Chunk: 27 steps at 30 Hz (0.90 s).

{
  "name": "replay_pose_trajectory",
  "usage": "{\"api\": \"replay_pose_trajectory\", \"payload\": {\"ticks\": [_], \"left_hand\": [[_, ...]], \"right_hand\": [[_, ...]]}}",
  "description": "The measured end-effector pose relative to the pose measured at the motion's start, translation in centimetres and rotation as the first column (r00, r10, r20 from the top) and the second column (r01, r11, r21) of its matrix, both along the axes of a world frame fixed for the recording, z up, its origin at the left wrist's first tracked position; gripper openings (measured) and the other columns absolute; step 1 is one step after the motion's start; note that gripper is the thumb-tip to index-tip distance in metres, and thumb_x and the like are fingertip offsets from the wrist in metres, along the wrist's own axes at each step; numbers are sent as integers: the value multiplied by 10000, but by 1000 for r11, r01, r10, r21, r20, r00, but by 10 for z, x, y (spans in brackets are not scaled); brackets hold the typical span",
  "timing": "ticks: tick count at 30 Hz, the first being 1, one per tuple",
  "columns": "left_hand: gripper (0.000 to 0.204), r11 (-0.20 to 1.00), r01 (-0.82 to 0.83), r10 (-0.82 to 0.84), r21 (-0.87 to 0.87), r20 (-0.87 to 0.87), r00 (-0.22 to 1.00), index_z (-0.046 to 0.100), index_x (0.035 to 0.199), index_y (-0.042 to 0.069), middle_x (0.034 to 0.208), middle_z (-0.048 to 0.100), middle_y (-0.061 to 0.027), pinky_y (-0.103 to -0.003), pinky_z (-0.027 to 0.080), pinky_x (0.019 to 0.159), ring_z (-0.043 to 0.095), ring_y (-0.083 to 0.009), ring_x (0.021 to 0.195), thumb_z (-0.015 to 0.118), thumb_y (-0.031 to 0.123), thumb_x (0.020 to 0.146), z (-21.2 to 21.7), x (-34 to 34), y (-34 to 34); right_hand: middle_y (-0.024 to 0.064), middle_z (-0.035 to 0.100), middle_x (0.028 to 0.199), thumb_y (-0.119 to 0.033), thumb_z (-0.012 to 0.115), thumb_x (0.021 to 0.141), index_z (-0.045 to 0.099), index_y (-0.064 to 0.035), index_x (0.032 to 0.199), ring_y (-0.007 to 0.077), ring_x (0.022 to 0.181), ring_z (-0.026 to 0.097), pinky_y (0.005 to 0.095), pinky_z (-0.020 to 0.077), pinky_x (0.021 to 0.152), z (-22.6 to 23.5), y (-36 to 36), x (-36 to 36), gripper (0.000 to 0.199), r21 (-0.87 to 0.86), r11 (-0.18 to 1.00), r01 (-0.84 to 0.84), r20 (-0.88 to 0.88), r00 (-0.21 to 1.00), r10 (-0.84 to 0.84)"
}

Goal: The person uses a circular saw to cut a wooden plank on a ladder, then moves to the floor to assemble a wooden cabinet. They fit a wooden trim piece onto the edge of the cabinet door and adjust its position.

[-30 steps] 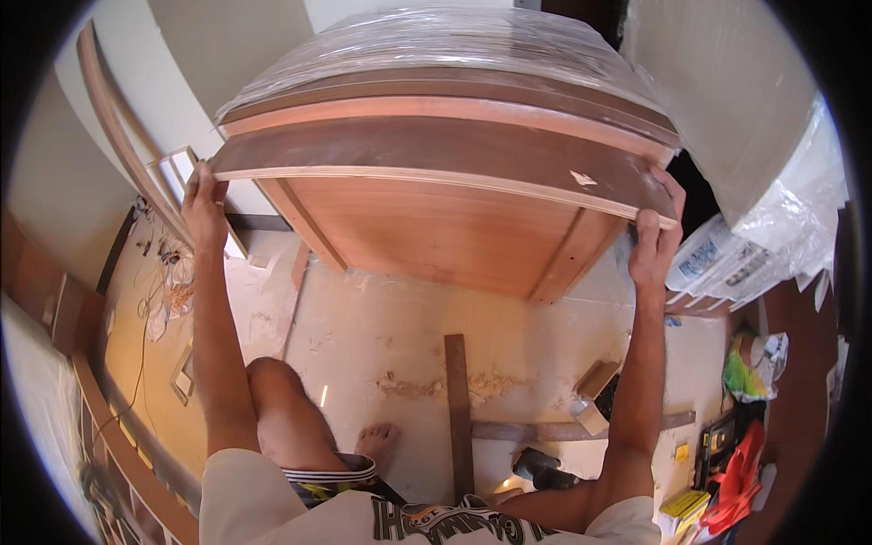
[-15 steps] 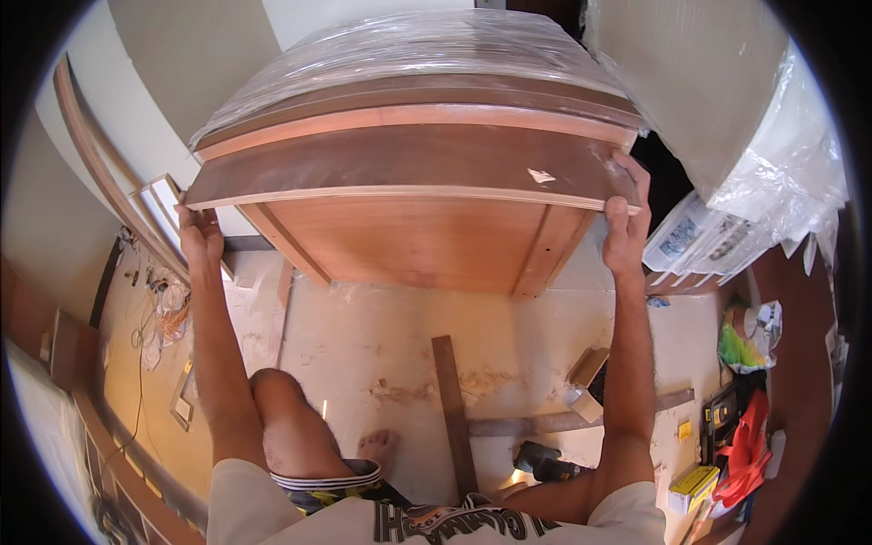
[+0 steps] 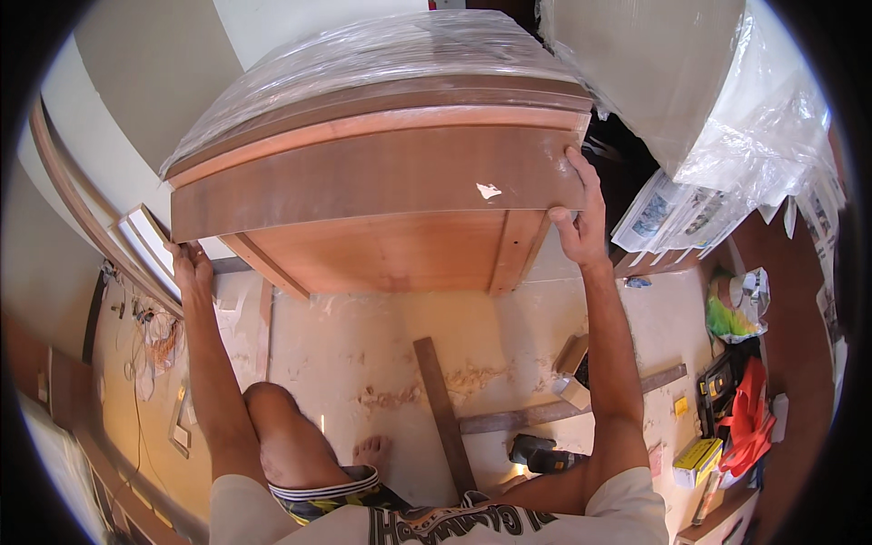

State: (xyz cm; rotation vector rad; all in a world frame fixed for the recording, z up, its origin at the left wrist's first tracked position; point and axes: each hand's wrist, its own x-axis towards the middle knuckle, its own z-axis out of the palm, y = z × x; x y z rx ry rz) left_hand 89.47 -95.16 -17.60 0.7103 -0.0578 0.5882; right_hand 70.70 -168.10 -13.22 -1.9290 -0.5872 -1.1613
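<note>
spanning the brown board [image 3: 363,177] in the head view, the hands had one end each. left hand [image 3: 191,263] was partly curled, gripping the lower left corner; right hand [image 3: 585,213] was spread wider, thumb at the lower edge, fingers up along the right end. board sat across the upper front of the wooden cabinet [image 3: 400,250], under the dark top trim [image 3: 381,98]; couldn't tell if its back touched the frame. plastic wrap [image 3: 391,50] covered the top. doing it well likely meant matching both ends, running the upper edge parallel to the trim, and pressing evenly. left hold looked smaller, so that corner seemed likelier to dip. loose plank [image 3: 443,413] and black power tool [image 3: 545,454] lay on the floor [image 3: 363,318] near the bare foot [image 3: 372,449], so footing needed care.
</note>
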Motion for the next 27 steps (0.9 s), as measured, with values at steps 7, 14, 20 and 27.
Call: {"api": "replay_pose_trajectory", "payload": {"ticks": [7, 14, 20, 27], "left_hand": [[443, 999, -30, 31, 12, -11, 999, 620, 1321, 36, 1216, 716, -91, -315, 578, 961, 686, -201, 1088, 526, 407, 1096, 5, 13, 45], [495, 999, -28, 29, 32, -18, 999, 643, 1295, 33, 1146, 738, -76, -314, 565, 892, 678, -186, 996, 577, 464, 1060, 14, -1, 21], [405, 992, -44, 39, 115, 40, 998, 625, 1301, 11, 1184, 734, -90, -301, 560, 919, 686, -186, 1068, 596, 352, 1084, 34, -20, -4], [343, 995, -29, 23, 100, 66, 998, 603, 1292, 30, 1244, 699, -91, -376, 595, 993, 683, -233, 1145, 555, 316, 1109, 60, -53, -99]], "right_hand": [[219, 610, 1385, -394, 806, 897, 513, 14, 1488, 342, 1251, 616, 406, 463, 1087, 8, 0, -2, 776, -11, 1000, 20, 10, 1000, -20], [219, 677, 1280, -347, 856, 858, 601, 29, 1379, 345, 1161, 673, 383, 499, 1031, 25, 1, -10, 691, -40, 993, 109, 69, 992, -106], [182, 712, 1204, -304, 907, 804, 674, 27, 1262, 321, 1088, 698, 352, 533, 959, 33, 8, -13, 611, 60, 988, 142, 20, 989, -144], [143, 666, 1139, -353, 898, 812, 731, -54, 1220, 264, 1069, 654, 350, 554, 906, 51, 10, -21, 533, -62, 959, 278, 123, 955, -269]]}}
